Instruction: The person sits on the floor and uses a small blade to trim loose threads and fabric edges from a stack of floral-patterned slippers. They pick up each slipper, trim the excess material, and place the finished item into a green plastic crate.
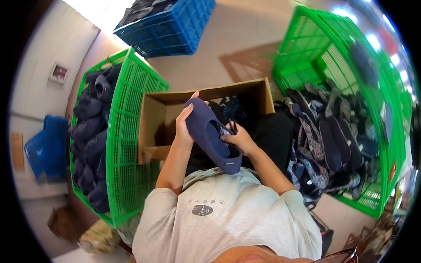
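A navy slip-on shoe is held over my lap, its toe up and left and its heel toward my shirt. My left hand is wrapped round the toe end, thumb on top. My right hand is closed at the right edge of the shoe's opening, its thumb by a patterned piece of fabric there. A small dark two-pronged tool, like thread snips, sticks out from the right hand's fingers. Behind the shoe stands an open cardboard box with dark items inside.
A green crate full of navy shoes stands at my left. At my right, another green crate holds dark and patterned shoe pieces, heaped up beside my leg. A blue crate with dark contents stands beyond the box.
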`<state>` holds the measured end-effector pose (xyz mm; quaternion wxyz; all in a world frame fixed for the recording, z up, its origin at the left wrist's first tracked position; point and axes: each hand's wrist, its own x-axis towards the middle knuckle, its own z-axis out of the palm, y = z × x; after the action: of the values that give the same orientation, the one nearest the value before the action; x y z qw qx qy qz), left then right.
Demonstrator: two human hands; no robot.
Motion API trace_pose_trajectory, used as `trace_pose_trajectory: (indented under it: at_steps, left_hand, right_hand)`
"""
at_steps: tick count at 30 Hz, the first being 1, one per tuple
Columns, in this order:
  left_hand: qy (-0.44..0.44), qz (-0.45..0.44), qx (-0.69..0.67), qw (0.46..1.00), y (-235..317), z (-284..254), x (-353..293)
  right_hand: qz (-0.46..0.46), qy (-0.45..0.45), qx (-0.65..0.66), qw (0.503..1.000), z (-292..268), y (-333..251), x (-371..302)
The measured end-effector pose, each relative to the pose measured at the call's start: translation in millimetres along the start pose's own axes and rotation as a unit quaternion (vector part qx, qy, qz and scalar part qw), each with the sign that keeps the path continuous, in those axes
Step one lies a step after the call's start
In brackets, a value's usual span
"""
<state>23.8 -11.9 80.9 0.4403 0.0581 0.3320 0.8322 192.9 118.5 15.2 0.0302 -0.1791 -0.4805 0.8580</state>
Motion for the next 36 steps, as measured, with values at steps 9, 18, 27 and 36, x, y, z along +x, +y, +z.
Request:
trace_pose_trajectory:
  at_steps: [9,18,27,36]
  left_hand:
    - [0.236,0.069,0.015,0.969,17,-29,12]
    - [0.279,-0.007,0.005,0.960,37,-30,10]
    - [0.338,0.103,0.033,0.935,20,-48,15]
    - [0.223,0.084,0.032,0.971,12,2,-5]
  right_hand:
    - [-0.123,-0.076,-0.051,0.988,12,-46,-11]
    - [-0.111,0.095,0.004,0.989,19,-32,0]
    - [-0.122,0.240,0.114,0.956,15,-37,12]
    - [-0.264,0.210,-0.106,0.936,-2,-7,-2]
